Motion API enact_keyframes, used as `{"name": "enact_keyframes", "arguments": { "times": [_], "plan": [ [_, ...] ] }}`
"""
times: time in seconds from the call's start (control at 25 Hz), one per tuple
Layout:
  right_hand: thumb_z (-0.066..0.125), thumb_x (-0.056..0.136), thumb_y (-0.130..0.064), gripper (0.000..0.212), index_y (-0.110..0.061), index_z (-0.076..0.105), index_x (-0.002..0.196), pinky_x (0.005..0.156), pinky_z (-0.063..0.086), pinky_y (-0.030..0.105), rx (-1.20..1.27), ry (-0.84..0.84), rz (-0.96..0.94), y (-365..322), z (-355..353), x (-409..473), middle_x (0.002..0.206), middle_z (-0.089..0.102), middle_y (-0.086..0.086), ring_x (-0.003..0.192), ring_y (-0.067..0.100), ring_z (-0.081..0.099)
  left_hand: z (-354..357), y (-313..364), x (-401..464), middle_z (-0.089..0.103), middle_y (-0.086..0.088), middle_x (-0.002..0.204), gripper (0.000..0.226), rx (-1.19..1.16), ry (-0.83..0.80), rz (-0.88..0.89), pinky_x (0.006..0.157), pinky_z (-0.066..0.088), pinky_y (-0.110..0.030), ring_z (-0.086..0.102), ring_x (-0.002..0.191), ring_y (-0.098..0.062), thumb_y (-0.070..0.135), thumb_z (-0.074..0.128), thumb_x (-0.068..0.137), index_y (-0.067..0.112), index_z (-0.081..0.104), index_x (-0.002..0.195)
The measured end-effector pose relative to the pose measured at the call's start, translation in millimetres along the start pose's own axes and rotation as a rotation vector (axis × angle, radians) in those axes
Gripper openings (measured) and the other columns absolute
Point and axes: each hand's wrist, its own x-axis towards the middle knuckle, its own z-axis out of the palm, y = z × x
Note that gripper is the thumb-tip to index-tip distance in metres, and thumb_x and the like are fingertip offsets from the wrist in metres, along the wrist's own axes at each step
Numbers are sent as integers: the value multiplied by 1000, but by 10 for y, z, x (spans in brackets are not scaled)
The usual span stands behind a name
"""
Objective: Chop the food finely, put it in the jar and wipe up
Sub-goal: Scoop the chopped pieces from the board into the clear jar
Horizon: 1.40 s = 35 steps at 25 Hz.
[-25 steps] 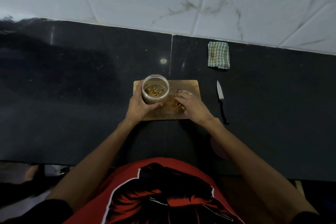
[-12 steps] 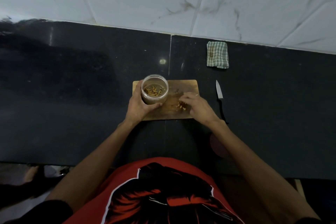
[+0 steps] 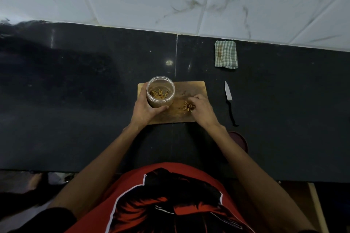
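Spill risk first: our right hand [image 3: 201,108] has fingers curled round a small heap of chopped food [image 3: 188,107] at roughly 4 o'clock of the jar [image 3: 160,91], and a loose pinch of dry slivers will likely shed bits on the way over. The pieces look thin, stringy and yellow-brown; we judge them light and prone to scatter or cling to skin.

Our left hand [image 3: 146,108] grips the jar, thumb across its near wall. The jar is clear, round, thin-walled, probably plastic, open-topped, and some chopped food already lies in its bottom. It seems light, so a knock from the right hand at the rim could tip it if the left grip slackens. The mouth is narrow against a full hand, so we expect some misses onto the cutting board [image 3: 189,89].

The board is a wooden rectangle with rounded corners, matt, with crumbs across it. It sits on a glossy black stone bench [image 3: 75,100], so it could skate under a sideways sweep.

A knife [image 3: 228,98], bare steel blade and dark handle, lies at 3 o'clock of the board, near the right forearm; an elbow swing could catch it.

A folded checked cloth [image 3: 226,54], soft, woven and stained, waits at 1 o'clock by the tiled wall; wiping is not yet begun.
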Motion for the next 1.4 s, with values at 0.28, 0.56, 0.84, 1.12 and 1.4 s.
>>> {"name": "enact_keyframes", "arguments": {
  "times": [0.28, 0.56, 0.84, 1.12, 1.4],
  "plan": [
    [41, 95, 4, 40, -6, 64, 126, 104, 40, 30, 225, 40, 362, 78, -186, -2, 131, 62, 9, 122, 22, 56, 9, 1, -5, 48, 10, 131, 98, -12, 8, 0, 101, 36, -22, 45, 122, -4, 36, 86, 62, 24, 28, 140],
    [45, 97, 0, 33, -5, 65, 122, 87, 55, 29, 595, 9, 468, -53, -130, 46, 114, 68, 9, 99, 16, 63, 5, 3, -7, 50, 8, 132, 97, -25, 5, 11, 103, 38, -25, 46, 122, -5, 36, 86, 62, 23, 30, 140],
    [46, 95, 4, 30, -1, 65, 118, 80, 56, 28, 704, -4, 550, 20, -107, -16, 90, 67, 4, 84, 13, 64, 3, -13, -2, 48, 8, 133, 98, -26, 4, 6, 102, 36, -25, 45, 124, -6, 38, 85, 62, 24, 29, 141],
    [48, 96, 2, 37, -8, 63, 128, 102, 48, 30, 357, 15, 288, -46, -226, 85, 126, 65, 6, 113, 16, 61, 8, 2, -6, 47, 9, 133, 98, -26, 4, 2, 102, 35, -23, 44, 124, -6, 36, 85, 62, 26, 27, 141],
    [43, 103, -14, 47, -16, 37, 150, 119, 23, 39, -332, -200, -252, -97, 84, -13, 159, 27, 10, 148, 29, 21, 16, -6, -8, 48, 7, 134, 100, 1, 20, 2, 103, 37, -26, 45, 124, -8, 38, 86, 61, 24, 27, 141]
  ]
}}
